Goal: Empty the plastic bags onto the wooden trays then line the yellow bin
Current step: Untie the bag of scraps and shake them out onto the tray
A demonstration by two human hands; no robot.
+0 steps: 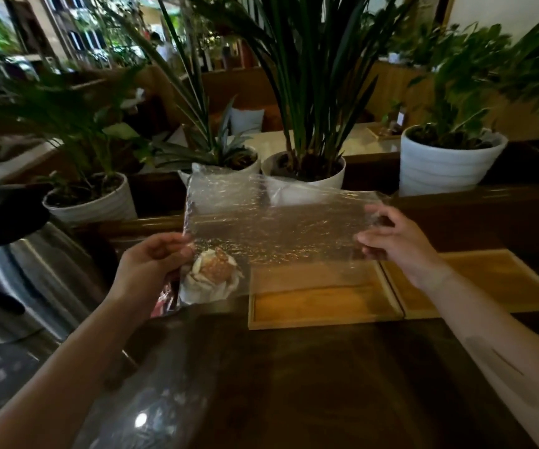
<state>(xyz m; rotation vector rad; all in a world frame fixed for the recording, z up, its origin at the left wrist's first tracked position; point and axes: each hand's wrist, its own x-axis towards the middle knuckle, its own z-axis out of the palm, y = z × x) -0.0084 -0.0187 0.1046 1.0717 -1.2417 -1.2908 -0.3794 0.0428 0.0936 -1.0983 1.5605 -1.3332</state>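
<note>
Plastic bag (277, 222) | long axis left-right, stretched | left hand (151, 264), right hand (394, 241) pinching its ends

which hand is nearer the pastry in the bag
Left. The left hand grips the clear plastic bag right beside the pastry, nearly touching it. The right hand holds the bag's opposite edge, far across, above the wooden trays.

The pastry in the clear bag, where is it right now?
In the head view, the pastry hangs in the lower left corner of the clear bag, right beside the left hand and just left of the nearer wooden tray.
</note>
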